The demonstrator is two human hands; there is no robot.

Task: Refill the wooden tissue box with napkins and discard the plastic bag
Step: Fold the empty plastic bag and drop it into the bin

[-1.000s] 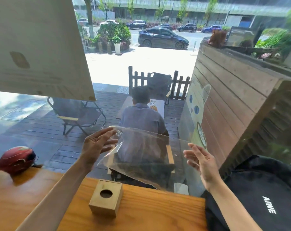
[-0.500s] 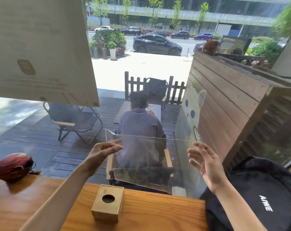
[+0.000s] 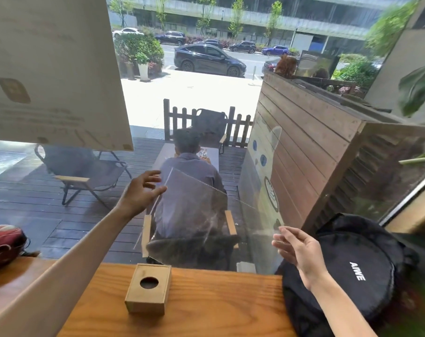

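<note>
Just one view here, head-mounted, wide-angle, so edges bend a lot. Looking forward and slightly down over a wooden worktop [image 3: 218, 300] straight at a big window, with the patio and street beyond. Pretty close in: both forearms reaching out from the bottom edge, left hand [image 3: 139, 193] and right hand [image 3: 299, 249] mid-frame. Wooden tissue box [image 3: 148, 288] sitting low centre, close to the lens.
</note>
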